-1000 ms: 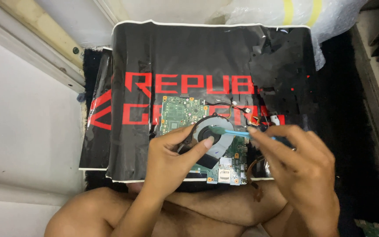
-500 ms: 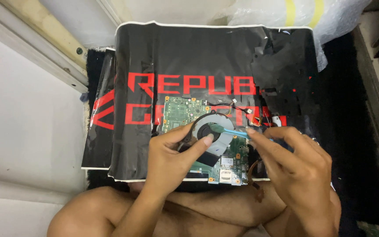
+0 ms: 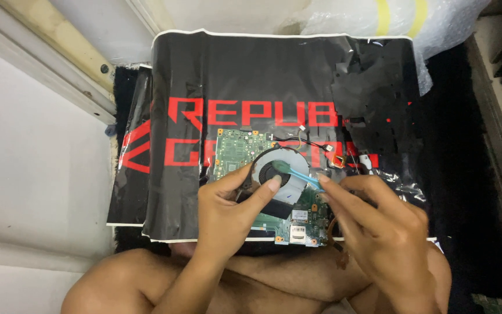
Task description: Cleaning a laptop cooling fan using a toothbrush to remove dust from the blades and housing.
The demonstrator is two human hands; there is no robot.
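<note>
Left hand: yours; it rests on the green circuit board, fingers bent and clamped on the edge of the cooling fan, thumb tip pressed on the fan's grey housing.
Right hand: yours; its fingers are pinched shut on the blue handle of a small brush, gripped near the handle's lower end.
Small brush: slanted up and to the left from your right hand; its dark green bristle head sits over the fan's round opening, at the blades.
Cooling fan: flat, grey, round-cased; it lies on the circuit board, between your two hands, with its dark blades showing in the opening.
Circuit board: green; it lies flat on the black sheet with red lettering, low and near the sheet's front edge, just above your crossed legs. Its lower right corner carries metal connectors.
Wires: thin, black; they loop from the top of the fan toward the right, ending beside a small orange-edged part.
Black sheet: glossy, spread over a dark mat; a second like sheet shows under its left edge.
Black foam pieces: a jumbled patch on the sheet's right side, apart from the board.
Clear plastic wrap: crumpled, with yellow stripes, behind the sheet's top right corner.
Wall: pale, on your left.
</note>
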